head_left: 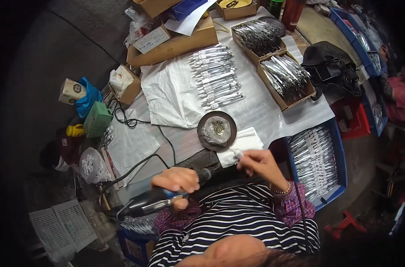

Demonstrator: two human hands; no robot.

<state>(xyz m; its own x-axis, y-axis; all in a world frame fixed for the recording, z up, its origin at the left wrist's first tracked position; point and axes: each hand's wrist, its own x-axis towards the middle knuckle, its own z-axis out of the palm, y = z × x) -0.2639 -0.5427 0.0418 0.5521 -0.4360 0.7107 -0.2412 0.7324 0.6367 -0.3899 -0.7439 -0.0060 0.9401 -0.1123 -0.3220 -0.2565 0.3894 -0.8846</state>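
Observation:
My left hand [176, 181] is wrapped round a black corded electric drill [144, 204], whose chuck [205, 175] points right, toward my other hand. Between the thumb and fingertips of my right hand [261, 165] is a small white piece [238, 154], too small to make out fully. Under those fingertips lies a white paper sheet [246, 141]. Just beyond stands a round brown bowl [204, 143] lined with a see-through plastic bag, with small brass-coloured parts [219, 128] inside. Farther back, slim silvery metal strips [215, 80] with white ends lie in a row on white sheeting [169, 95].
Two cardboard boxes of metal strips [288, 80] stand at the back right. A blue crate [342, 178] of strips is to my right. The drill's black cord [142, 160] runs across the table's left side. Left of the table are a white bucket [92, 165] and grey perforated baskets [62, 229].

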